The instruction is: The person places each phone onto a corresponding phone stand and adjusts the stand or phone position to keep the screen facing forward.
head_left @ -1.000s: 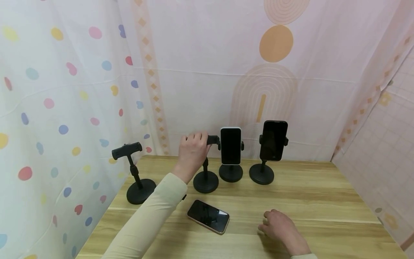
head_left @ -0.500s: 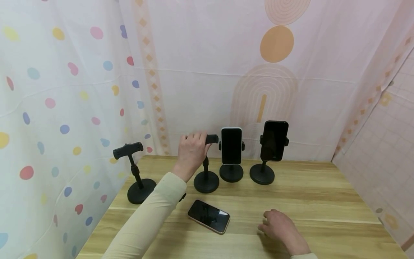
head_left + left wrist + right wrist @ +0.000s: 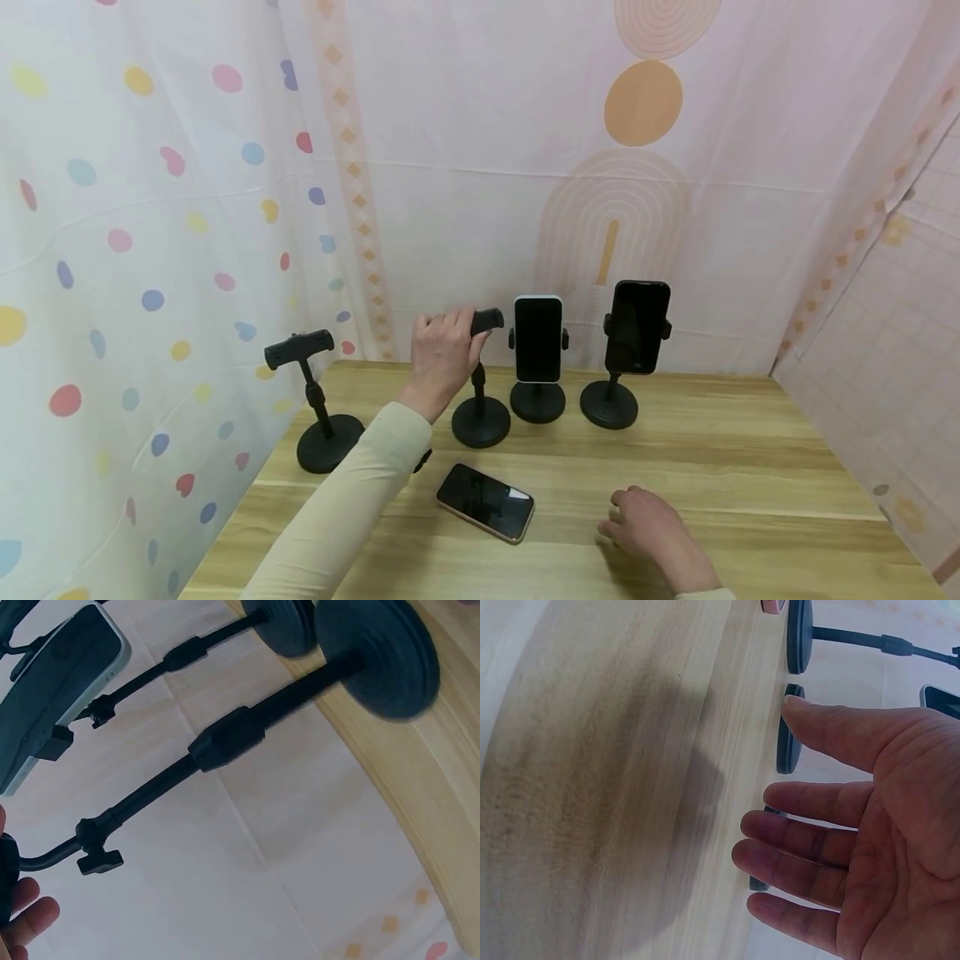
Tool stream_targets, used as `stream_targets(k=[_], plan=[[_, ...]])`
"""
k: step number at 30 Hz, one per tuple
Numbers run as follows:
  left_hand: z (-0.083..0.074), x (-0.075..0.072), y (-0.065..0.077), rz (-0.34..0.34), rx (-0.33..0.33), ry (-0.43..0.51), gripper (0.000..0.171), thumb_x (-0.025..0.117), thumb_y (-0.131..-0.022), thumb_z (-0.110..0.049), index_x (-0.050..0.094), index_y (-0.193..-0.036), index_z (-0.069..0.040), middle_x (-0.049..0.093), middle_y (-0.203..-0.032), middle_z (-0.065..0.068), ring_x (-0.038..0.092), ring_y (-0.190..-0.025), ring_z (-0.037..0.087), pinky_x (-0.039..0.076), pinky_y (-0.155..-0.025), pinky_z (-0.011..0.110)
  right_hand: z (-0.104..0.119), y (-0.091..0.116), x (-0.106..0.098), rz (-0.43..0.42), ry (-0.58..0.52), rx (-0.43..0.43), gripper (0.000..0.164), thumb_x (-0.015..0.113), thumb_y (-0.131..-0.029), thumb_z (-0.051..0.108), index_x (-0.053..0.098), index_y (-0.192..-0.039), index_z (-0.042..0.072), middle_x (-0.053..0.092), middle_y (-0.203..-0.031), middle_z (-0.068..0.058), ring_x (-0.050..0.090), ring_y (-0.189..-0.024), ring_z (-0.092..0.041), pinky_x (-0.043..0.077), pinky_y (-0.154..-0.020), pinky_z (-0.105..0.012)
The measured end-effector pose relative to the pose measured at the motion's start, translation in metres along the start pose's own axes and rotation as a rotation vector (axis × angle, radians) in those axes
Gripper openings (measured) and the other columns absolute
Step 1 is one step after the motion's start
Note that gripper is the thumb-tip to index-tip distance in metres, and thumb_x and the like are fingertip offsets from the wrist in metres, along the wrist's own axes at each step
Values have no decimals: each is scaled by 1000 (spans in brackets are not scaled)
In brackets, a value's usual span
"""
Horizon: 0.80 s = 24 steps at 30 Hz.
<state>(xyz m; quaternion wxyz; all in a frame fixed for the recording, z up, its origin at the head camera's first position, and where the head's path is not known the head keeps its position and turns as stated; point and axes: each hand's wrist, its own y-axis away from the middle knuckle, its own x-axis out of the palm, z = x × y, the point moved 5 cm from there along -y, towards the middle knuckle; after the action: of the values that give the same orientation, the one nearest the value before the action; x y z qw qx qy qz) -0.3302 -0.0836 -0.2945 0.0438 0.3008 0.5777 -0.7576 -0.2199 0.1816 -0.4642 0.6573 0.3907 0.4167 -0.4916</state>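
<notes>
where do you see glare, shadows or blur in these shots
Head view: a bright patch of glare on the screen of the flat-lying phone; right wrist view: broad soft shadow on the table beside the right hand, wood grain looking smeary; left wrist view: dim, with the larger round base slightly soft.

gripped clamp [image 3: 488,321] partly covered, dark object [image 3: 423,460] mostly behind sleeve [image 3: 348,500]

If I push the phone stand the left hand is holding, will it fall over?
Pushed up high, the phone stand might tip, since its clamp sits atop a thin pole. Pushed low, it would probably slide, because its wide base lies flat on the table. The straight pole looks stiff.
</notes>
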Motion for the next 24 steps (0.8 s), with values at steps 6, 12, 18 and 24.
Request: stream_targets(k=[6, 12, 18, 24], plan=[[1, 1, -4, 26, 12, 21, 31, 75, -89, -33, 63, -92, -4, 68, -83, 10, 66, -70, 28, 38, -62, 38, -2, 1, 0, -4, -8, -1, 41, 77, -86, 27, 68, -109, -5, 66, -100, -16, 63, -95, -34, 49, -86, -51], [0, 1, -12, 116, 39, 6, 31, 75, -90, -32, 62, -88, -4, 66, -77, 10, 65, -68, 27, 36, -59, 36, -3, 2, 1, -4, -12, 1, 40, 77, -86, 27, 68, -108, -5, 66, -100, -17, 63, -95, -36, 49, -87, -52], [1, -1, -18, 179, 42, 23, 30, 73, -91, -31, 63, -86, -3, 66, -76, 9, 65, -67, 26, 37, -57, 35, -4, 3, 0, -13, -7, -3, 40, 77, -86, 27, 68, -108, -5, 66, -100, -17, 63, -96, -36, 48, -87, -52], [1, 0, -22, 242, 35, 21, 31, 74, -91, -32, 63, -85, -3, 66, -76, 10, 65, -66, 26, 38, -58, 35, -4, 4, -1, -26, -11, -11, 40, 77, -85, 27, 68, -108, -5, 66, -100, -17, 63, -97, -37, 48, -88, -52]])
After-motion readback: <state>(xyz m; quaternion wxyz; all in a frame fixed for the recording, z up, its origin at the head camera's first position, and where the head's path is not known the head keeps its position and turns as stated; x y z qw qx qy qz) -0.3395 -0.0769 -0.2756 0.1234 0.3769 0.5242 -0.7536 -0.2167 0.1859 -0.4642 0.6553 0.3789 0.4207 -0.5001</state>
